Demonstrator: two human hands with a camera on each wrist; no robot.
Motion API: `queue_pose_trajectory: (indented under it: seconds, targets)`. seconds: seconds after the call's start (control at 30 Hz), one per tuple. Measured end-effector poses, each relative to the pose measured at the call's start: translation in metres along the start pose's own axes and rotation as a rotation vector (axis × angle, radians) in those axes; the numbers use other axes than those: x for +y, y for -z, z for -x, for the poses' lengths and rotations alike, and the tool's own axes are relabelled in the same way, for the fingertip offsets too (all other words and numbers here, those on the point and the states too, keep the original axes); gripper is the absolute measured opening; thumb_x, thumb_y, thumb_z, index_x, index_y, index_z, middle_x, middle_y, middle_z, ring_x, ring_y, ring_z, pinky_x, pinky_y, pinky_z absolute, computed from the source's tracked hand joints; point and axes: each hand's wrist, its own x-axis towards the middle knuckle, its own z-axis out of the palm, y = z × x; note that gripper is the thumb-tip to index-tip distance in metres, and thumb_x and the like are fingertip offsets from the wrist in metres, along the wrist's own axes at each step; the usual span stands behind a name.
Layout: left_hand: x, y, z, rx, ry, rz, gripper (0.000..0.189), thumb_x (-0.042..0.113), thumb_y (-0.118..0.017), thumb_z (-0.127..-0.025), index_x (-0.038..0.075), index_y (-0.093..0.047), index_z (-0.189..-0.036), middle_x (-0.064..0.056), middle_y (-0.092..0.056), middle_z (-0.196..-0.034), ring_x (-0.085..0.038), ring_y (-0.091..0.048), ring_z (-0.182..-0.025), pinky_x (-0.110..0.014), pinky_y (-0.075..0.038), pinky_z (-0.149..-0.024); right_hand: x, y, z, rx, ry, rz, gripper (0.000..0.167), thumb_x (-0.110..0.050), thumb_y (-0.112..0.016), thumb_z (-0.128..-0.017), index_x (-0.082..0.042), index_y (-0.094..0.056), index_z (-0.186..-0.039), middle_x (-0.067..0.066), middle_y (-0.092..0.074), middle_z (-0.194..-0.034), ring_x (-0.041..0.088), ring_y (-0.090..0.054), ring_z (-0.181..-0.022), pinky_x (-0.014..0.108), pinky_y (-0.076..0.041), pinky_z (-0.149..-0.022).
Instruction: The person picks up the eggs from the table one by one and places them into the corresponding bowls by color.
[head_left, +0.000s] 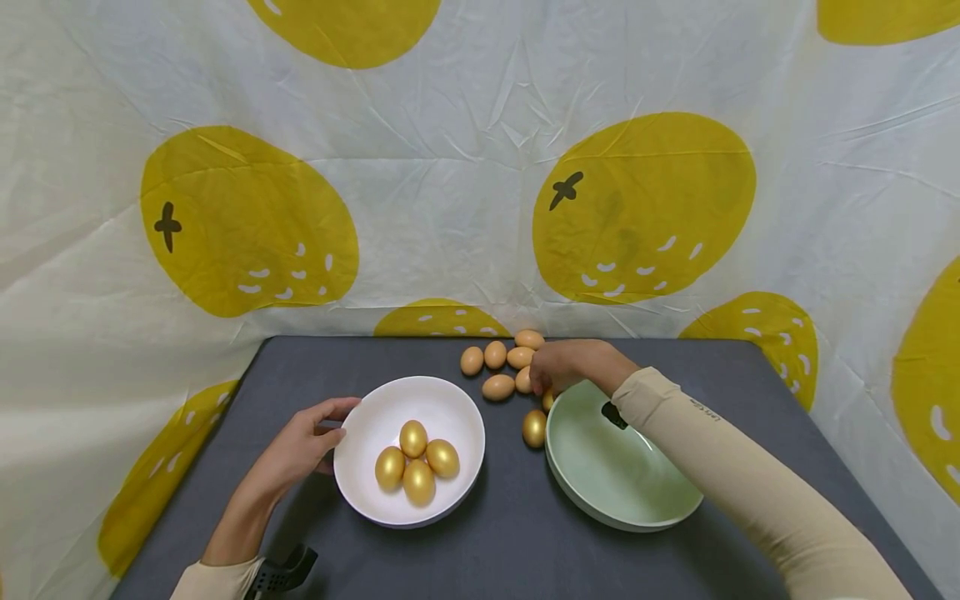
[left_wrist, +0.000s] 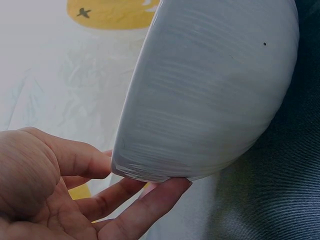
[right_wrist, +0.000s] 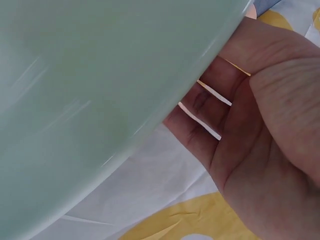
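Observation:
My left hand point(head_left: 303, 442) touches the left side of a white bowl point(head_left: 348, 492). In the left wrist view the thumb is at the rim and the other fingers, nearly straight, lie along the outer wall. Several gold eggs point(head_left: 413, 438) sit inside this bowl. My right hand point(head_left: 570, 364) reaches down past the far rim of a pale green bowl point(head_left: 626, 479), among the eggs. One gold egg point(head_left: 549, 401) shows just under its fingers, and a brown egg point(head_left: 522, 381) lies at its left. Its fingertips are hidden, so I cannot tell whether they hold anything.
Several brown eggs point(head_left: 498, 387) lie grouped at the back of the dark table point(head_left: 510, 533). Another gold egg point(head_left: 534, 428) lies against the green bowl's left side. A white curtain point(head_left: 442, 225) printed with yellow fruit hangs behind the table.

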Motion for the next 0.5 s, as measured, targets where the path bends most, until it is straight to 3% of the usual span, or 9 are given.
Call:
queue_pose_trajectory:
  seconds: [0.07, 0.17, 0.3, 0.5]
  targets:
    - [0.0000, 0.0001, 0.0000, 0.004, 0.004, -0.005, 0.050, 0.004, -0.058, -0.101, 0.007, -0.048, -0.150, -0.024, -0.052, -0.142, -0.031, -0.067, -0.104, -0.044, -0.062, -0.066, 0.0010, 0.0002, -0.0009, -0.004, 0.012, 0.029, 0.009, -0.004, -0.070, -0.093, -0.012, -0.075, -0.090, -0.008, -0.053, -0.075, 0.009, -0.039, -0.068, 0.025, -0.034, -0.062]
    - [0.0002, 0.0002, 0.0000, 0.005, 0.004, -0.006, 0.050, 0.004, -0.058, -0.100, 0.007, -0.048, -0.149, -0.024, -0.052, -0.141, -0.031, -0.067, -0.104, -0.044, -0.062, -0.065, 0.0022, 0.0003, -0.0026, -0.028, 0.013, 0.045, 0.018, -0.004, -0.070, -0.094, -0.012, -0.066, -0.078, -0.008, -0.044, -0.068, 0.010, -0.031, -0.064, 0.027, -0.028, -0.061]
    - [0.0009, 0.0008, 0.0003, 0.001, -0.006, -0.003, 0.049, 0.003, -0.058, -0.100, 0.007, -0.049, -0.149, -0.024, -0.052, -0.141, -0.032, -0.067, -0.104, -0.043, -0.062, -0.065, 0.0037, -0.0005, -0.0040, -0.055, 0.001, 0.010, 0.039, 0.000, -0.066, -0.093, -0.014, -0.042, -0.066, -0.007, -0.019, -0.064, 0.013, -0.015, -0.061, 0.031, -0.018, -0.061]
    - [0.0014, 0.0017, -0.0001, -0.004, -0.006, -0.007, 0.049, 0.003, -0.057, -0.101, 0.007, -0.049, -0.149, -0.024, -0.052, -0.141, -0.032, -0.066, -0.105, -0.044, -0.062, -0.066, 0.0058, 0.0000, -0.0005, -0.053, -0.051, -0.034, 0.045, 0.002, -0.064, -0.090, -0.018, -0.035, -0.061, -0.006, -0.016, -0.063, 0.013, -0.011, -0.060, 0.031, -0.015, -0.060]
